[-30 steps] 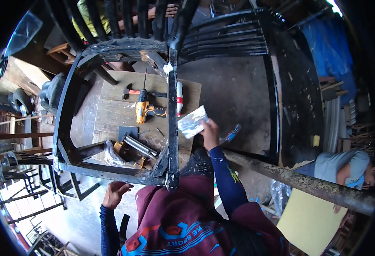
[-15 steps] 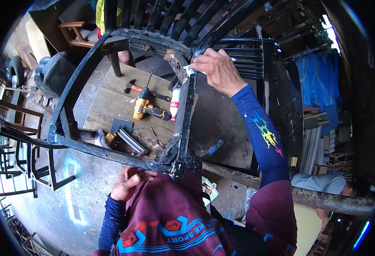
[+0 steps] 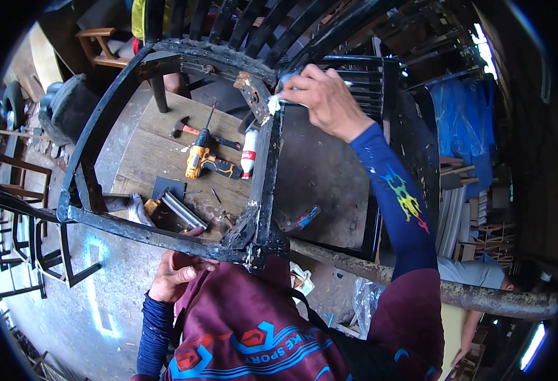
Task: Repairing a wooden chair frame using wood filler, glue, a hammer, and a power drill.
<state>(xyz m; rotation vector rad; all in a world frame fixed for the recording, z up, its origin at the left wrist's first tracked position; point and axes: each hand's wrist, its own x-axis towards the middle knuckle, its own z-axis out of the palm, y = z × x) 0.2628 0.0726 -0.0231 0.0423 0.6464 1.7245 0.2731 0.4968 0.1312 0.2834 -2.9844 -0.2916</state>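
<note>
A worn black wooden chair frame with a slatted back lies before me. My right hand is pinched on a whitish piece at the upper right joint, beside white smears on the wood; the piece is mostly hidden. My left hand is closed on the underside of the front rail, one finger showing above it. Through the frame show a wooden board, a hammer, a yellow-black drill, a white bottle with red label and a silver-yellow tool.
A co-worker is bent over at the right, behind a rusty pipe; another person in yellow is at top left. Blue plastic hangs right. More chair frames and tyres stand left.
My right hand has risen from mid right, carrying the whitish piece to the upper joint. My left hand has come up onto the front rail and closed round it.
</note>
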